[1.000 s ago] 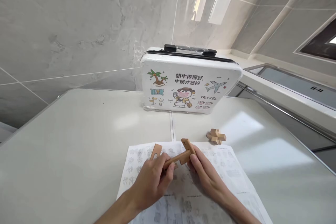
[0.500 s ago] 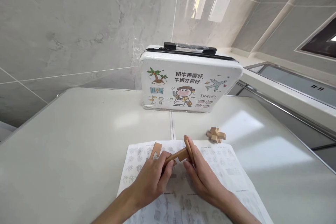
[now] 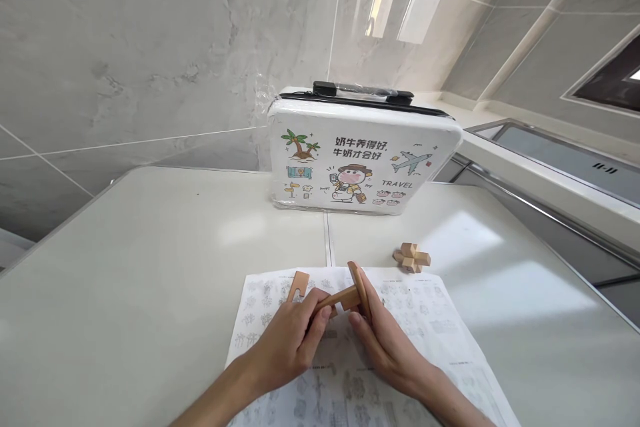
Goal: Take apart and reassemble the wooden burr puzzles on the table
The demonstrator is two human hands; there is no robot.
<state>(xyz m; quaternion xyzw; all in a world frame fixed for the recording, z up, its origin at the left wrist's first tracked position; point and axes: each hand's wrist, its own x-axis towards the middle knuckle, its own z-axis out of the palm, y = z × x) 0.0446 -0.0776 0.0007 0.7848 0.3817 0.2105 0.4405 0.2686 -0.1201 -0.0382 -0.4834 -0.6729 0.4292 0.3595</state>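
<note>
My left hand [image 3: 290,340] is closed on a notched wooden puzzle piece [image 3: 345,295] that slants up to the right. Fingers of my right hand [image 3: 383,333] press against a flat wooden puzzle piece [image 3: 357,280], held nearly upright. The two pieces meet between my hands; whether they are interlocked I cannot tell. Just beyond my left knuckles shows another wooden piece [image 3: 299,284] with a rounded slot, its lower end hidden by the hand. Beneath both hands lies a printed instruction sheet [image 3: 440,360].
An assembled wooden burr puzzle [image 3: 413,258] sits past the sheet's upper right edge. At the back of the white table [image 3: 125,293] stands a white, plastic-wrapped case [image 3: 320,180] with cartoon prints and a black handle. A grey tiled wall [image 3: 150,47] rises behind it.
My right hand has shifted slightly, and the upright wooden piece has tilted a little to the left. My left hand keeps almost the same place.
</note>
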